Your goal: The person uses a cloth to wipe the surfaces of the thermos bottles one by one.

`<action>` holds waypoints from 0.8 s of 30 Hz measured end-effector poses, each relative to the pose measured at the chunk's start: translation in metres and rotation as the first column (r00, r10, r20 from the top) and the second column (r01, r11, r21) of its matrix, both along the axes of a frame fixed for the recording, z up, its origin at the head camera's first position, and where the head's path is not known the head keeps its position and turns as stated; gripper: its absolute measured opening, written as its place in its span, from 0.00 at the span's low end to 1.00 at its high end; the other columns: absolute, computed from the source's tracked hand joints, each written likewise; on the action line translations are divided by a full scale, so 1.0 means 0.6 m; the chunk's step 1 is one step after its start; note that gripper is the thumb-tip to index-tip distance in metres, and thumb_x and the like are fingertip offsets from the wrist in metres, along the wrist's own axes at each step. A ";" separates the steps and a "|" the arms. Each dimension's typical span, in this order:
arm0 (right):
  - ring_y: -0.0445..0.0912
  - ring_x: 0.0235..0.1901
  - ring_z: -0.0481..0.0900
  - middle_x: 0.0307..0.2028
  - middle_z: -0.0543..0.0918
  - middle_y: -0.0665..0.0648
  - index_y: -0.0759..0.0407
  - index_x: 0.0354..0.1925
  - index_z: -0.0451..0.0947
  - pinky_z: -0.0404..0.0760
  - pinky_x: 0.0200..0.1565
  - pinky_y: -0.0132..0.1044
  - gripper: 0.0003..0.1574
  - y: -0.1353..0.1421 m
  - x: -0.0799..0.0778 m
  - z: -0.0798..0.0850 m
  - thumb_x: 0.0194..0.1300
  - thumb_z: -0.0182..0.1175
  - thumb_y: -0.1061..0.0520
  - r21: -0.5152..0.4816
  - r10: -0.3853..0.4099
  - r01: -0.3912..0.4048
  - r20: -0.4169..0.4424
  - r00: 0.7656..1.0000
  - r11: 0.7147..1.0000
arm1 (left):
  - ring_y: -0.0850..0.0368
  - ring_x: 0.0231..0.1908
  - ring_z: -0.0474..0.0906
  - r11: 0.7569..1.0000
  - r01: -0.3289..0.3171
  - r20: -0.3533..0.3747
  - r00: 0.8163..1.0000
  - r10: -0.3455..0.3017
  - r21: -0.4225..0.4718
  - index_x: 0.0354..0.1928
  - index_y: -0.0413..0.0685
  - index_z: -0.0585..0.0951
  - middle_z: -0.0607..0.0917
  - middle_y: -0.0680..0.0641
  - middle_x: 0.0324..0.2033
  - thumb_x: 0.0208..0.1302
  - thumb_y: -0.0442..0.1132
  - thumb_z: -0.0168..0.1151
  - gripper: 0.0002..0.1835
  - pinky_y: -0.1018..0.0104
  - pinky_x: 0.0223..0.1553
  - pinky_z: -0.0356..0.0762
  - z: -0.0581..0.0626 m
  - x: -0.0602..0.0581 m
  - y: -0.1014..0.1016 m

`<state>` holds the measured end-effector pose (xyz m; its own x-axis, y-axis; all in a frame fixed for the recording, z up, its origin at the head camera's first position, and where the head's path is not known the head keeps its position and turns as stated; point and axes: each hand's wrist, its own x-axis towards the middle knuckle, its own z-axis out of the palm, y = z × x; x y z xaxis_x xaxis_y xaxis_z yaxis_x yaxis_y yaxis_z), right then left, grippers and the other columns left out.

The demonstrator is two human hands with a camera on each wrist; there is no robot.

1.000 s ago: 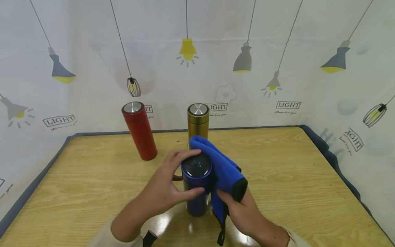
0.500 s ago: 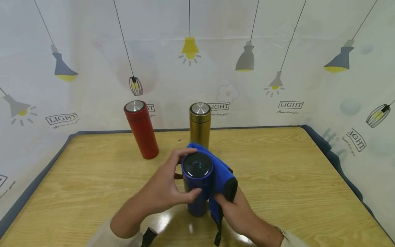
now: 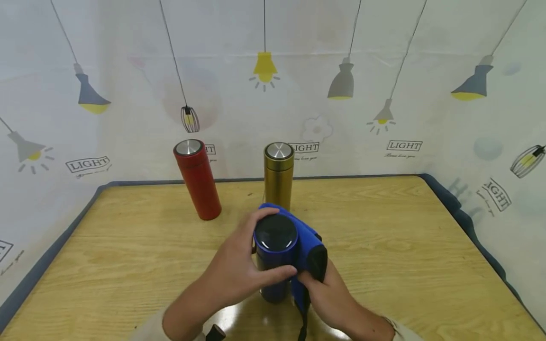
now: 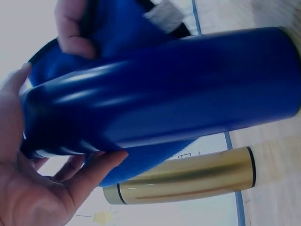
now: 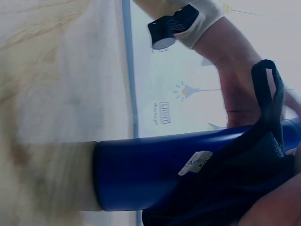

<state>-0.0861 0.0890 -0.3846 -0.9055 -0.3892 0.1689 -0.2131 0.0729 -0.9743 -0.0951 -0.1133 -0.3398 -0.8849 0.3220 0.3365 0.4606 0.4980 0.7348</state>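
Pale grey-white backdrop [image 3: 230,28] w/ printed hanging lamps round back & both sides: yellow one [image 3: 265,66] approx. mid, grey one [image 3: 341,81] to its R, blue-grey one [image 3: 472,83] further R, wire-cage one [image 3: 189,119] L of ctr. Boxed "LIGHT" labels [image 3: 404,146] below, w/ small script under; faint flower outline [image 3: 317,128] too. Dk blue-grey edging [image 3: 466,222] along its foot, wavy on R. Worktop [image 3: 392,255]: yellowish wood-grain, shiny; bright glare [image 3: 227,316] nr front.
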 end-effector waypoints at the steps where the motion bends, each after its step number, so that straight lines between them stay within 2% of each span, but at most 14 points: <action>1: 0.41 0.61 0.75 0.64 0.76 0.61 0.60 0.72 0.62 0.73 0.63 0.28 0.38 0.002 0.002 0.003 0.65 0.49 0.74 -0.012 0.005 -0.006 -0.030 1.000 1.000 | 0.59 0.62 0.73 1.000 -0.005 -0.003 1.000 0.005 -0.001 0.70 0.72 0.61 0.71 0.58 0.63 0.49 0.58 0.79 0.48 0.53 0.60 0.78 0.000 0.000 0.002; 4: 0.43 0.64 0.74 0.66 0.73 0.64 0.59 0.74 0.59 0.72 0.64 0.27 0.40 0.008 0.008 0.014 0.66 0.48 0.74 -0.050 0.026 -0.032 -0.111 0.993 0.998 | 0.57 0.64 0.70 1.000 0.009 -0.011 1.000 -0.009 -0.001 0.70 0.73 0.62 0.70 0.57 0.64 0.46 0.56 0.81 0.50 0.53 0.59 0.79 0.002 -0.001 0.005; 6: 0.44 0.66 0.72 0.67 0.72 0.67 0.57 0.74 0.59 0.71 0.65 0.27 0.39 0.010 0.011 0.020 0.68 0.48 0.74 -0.076 0.035 -0.046 -0.150 0.988 0.996 | 0.56 0.62 0.72 0.999 0.036 0.014 0.999 -0.037 0.033 0.70 0.72 0.61 0.72 0.54 0.62 0.46 0.52 0.82 0.51 0.55 0.55 0.82 0.003 -0.001 0.004; 9: 0.44 0.67 0.71 0.68 0.70 0.70 0.56 0.75 0.58 0.70 0.66 0.27 0.39 0.011 0.015 0.023 0.69 0.47 0.74 -0.099 0.039 -0.057 -0.169 0.985 0.993 | 0.54 0.59 0.75 0.996 0.048 0.060 0.997 -0.052 0.073 0.70 0.66 0.60 0.75 0.50 0.59 0.45 0.49 0.83 0.52 0.59 0.49 0.85 0.005 -0.001 0.002; 11: 0.44 0.67 0.71 0.67 0.69 0.71 0.59 0.75 0.58 0.70 0.66 0.27 0.39 0.010 0.015 0.022 0.69 0.47 0.75 -0.111 0.043 -0.062 -0.170 0.985 0.992 | 0.54 0.57 0.77 0.996 0.039 0.086 0.995 -0.045 0.075 0.68 0.63 0.61 0.77 0.49 0.57 0.44 0.49 0.83 0.51 0.60 0.47 0.86 0.006 -0.001 -0.001; 15: 0.42 0.64 0.74 0.66 0.71 0.69 0.63 0.74 0.57 0.72 0.64 0.27 0.40 0.005 0.012 0.012 0.66 0.46 0.76 -0.091 0.034 -0.047 -0.138 0.990 0.995 | 0.58 0.58 0.78 1.000 0.012 0.060 0.998 -0.011 -0.008 0.66 0.63 0.64 0.79 0.54 0.58 0.42 0.52 0.84 0.49 0.59 0.52 0.84 0.010 -0.004 -0.009; 18: 0.41 0.58 0.77 0.62 0.77 0.64 0.63 0.71 0.63 0.75 0.60 0.29 0.38 0.001 0.005 0.002 0.63 0.47 0.75 -0.022 0.012 -0.014 -0.077 0.997 1.000 | 0.59 0.58 0.78 0.999 0.011 0.033 0.999 -0.010 -0.047 0.66 0.65 0.65 0.80 0.57 0.58 0.43 0.54 0.83 0.49 0.58 0.54 0.82 0.013 -0.005 -0.016; 21: 0.41 0.55 0.78 0.58 0.80 0.60 0.61 0.68 0.67 0.77 0.58 0.32 0.35 -0.001 -0.003 -0.008 0.62 0.47 0.74 0.043 0.022 -0.022 -0.001 1.000 0.999 | 0.60 0.57 0.79 0.998 0.028 0.039 0.999 -0.026 -0.052 0.67 0.68 0.65 0.79 0.59 0.58 0.45 0.53 0.82 0.48 0.60 0.52 0.82 0.015 -0.005 -0.021; 24: 0.43 0.52 0.79 0.56 0.80 0.62 0.62 0.66 0.67 0.80 0.54 0.34 0.34 0.000 -0.009 -0.015 0.62 0.47 0.73 0.066 0.056 -0.059 0.048 0.997 0.996 | 0.60 0.58 0.78 0.998 0.062 0.037 0.997 -0.061 -0.031 0.69 0.66 0.65 0.79 0.59 0.59 0.47 0.49 0.81 0.47 0.60 0.53 0.82 0.016 -0.006 -0.024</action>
